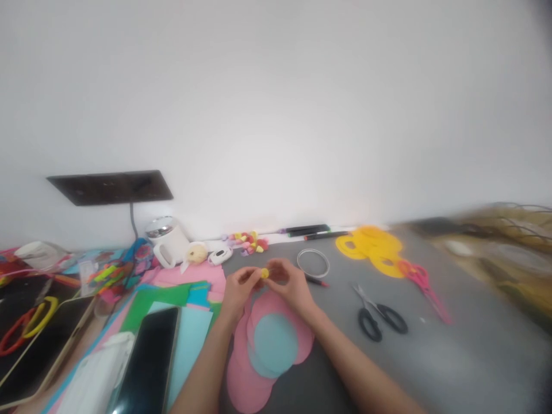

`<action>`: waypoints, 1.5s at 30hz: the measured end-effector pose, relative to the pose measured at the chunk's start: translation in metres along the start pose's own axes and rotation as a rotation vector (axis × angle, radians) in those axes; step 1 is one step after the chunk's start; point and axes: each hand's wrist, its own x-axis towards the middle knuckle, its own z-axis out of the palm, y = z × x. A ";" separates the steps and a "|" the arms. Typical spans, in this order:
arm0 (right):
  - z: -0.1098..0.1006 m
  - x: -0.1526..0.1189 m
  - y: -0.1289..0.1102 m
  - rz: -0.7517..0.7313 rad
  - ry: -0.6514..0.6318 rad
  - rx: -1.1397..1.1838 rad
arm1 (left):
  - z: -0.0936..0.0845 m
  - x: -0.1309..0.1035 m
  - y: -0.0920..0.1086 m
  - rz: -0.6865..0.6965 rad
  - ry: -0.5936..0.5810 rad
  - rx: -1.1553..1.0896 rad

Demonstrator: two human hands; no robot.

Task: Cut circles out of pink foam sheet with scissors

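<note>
A small yellow piece (264, 273) is pinched between the fingertips of both hands, above the grey table. My left hand (242, 289) grips it from the left, with thumb and forefinger together. On the other side my right hand (288, 283) holds it with thumb and fingers bent round. Just below the hands lie overlapping pink paper circles (249, 386), with light blue paper circles (276, 344) on top of them. A silver ring (313, 263) rests right of my right hand.
Black-handled scissors (381, 315), pink scissors (425, 287) and yellow paper shapes (370, 247) lie at the right. Coloured sheets (194, 330), a black phone (149, 362) and a white mug (171, 244) are at the left. Pens (306, 230) lie along the wall.
</note>
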 end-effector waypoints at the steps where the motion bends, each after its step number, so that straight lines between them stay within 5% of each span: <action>1: 0.001 -0.001 0.001 -0.041 -0.004 -0.035 | 0.000 0.000 0.000 0.003 0.001 0.006; 8: 0.000 -0.003 -0.005 -0.186 0.000 -0.126 | -0.001 0.001 -0.001 0.028 -0.012 0.039; 14: -0.001 0.001 -0.008 0.032 0.057 0.025 | -0.001 0.002 -0.002 0.033 0.003 0.035; 22: -0.006 0.005 -0.006 0.124 0.080 0.094 | -0.003 0.004 -0.006 0.057 -0.022 0.057; 34: -0.003 -0.001 -0.010 -0.190 0.000 -0.133 | -0.002 0.002 -0.004 0.035 -0.037 0.057; 45: -0.005 0.005 -0.016 0.228 -0.004 0.317 | -0.002 0.000 0.000 -0.004 -0.069 -0.020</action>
